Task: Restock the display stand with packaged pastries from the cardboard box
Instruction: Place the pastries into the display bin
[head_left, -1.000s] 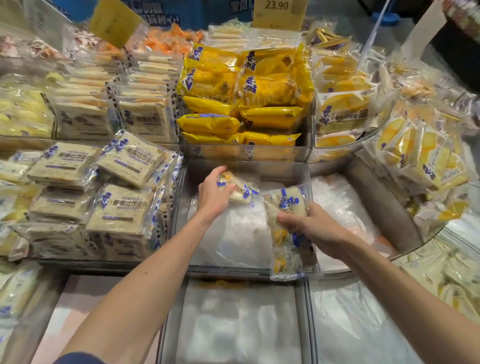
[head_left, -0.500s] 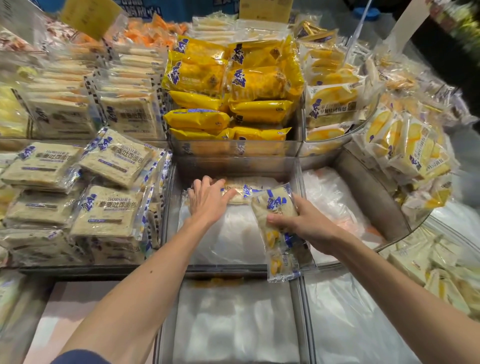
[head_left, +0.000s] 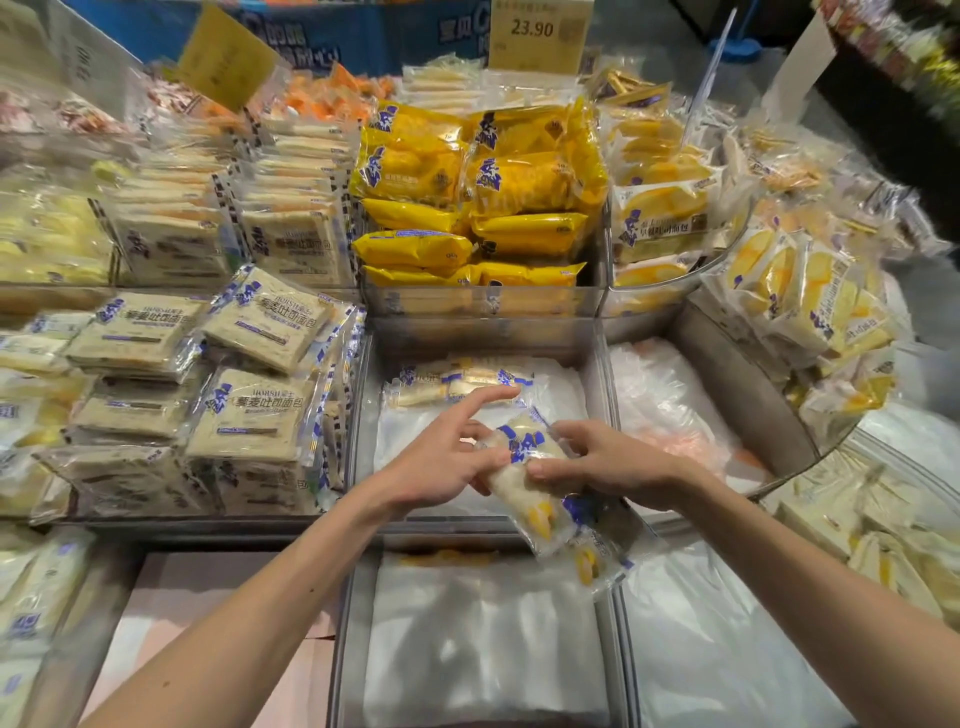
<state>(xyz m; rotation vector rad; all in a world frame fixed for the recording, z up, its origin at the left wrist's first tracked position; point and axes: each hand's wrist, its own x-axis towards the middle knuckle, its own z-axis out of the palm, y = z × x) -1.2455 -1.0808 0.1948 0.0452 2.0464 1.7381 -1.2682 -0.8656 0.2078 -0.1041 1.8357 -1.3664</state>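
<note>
Over the middle bin (head_left: 603, 379) of the display stand (head_left: 748, 415), both hands meet on one pastry packet (head_left: 524, 467): left hand (head_left: 441, 467) pinches its end, forefinger lifted, right hand (head_left: 613, 462) grips its side. A second packet (head_left: 457, 384) lies flat by the bin's back wall.

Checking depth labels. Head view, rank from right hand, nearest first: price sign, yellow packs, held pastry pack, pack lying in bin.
1. held pastry pack: gripped by right hand.
2. lying pack: back of middle bin.
3. yellow packs: upper tier, behind.
4. price sign: top, farthest back.
</note>
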